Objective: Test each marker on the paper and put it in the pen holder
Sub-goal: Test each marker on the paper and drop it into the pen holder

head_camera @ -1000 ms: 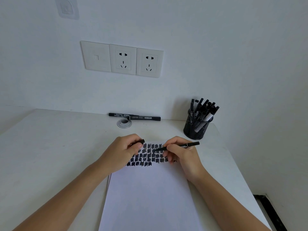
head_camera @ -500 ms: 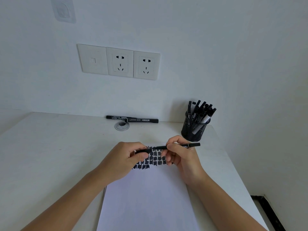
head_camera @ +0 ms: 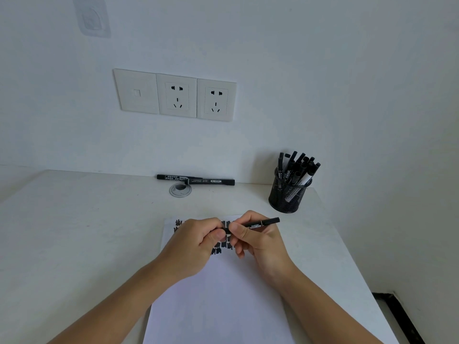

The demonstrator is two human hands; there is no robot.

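Observation:
My right hand (head_camera: 258, 242) grips a black marker (head_camera: 263, 222) that lies level above the top of the white paper (head_camera: 218, 301). My left hand (head_camera: 196, 240) pinches the marker's cap (head_camera: 225, 230), which meets the marker's left end between the two hands. Rows of black test scribbles (head_camera: 222, 245) cover the paper's top edge, partly hidden by both hands. The black mesh pen holder (head_camera: 285, 197) stands at the back right with several black markers upright in it. Two black markers (head_camera: 198, 180) lie end to end by the wall.
A round grey cable grommet (head_camera: 180, 189) sits in the white desk (head_camera: 74, 232) just in front of the lying markers. Wall sockets (head_camera: 196, 98) are above them. The desk's right edge drops to the floor beyond the pen holder.
My right hand lifted the marker tip off the paper and turned it level. My left hand brought the cap to the tip, and the two hands now meet.

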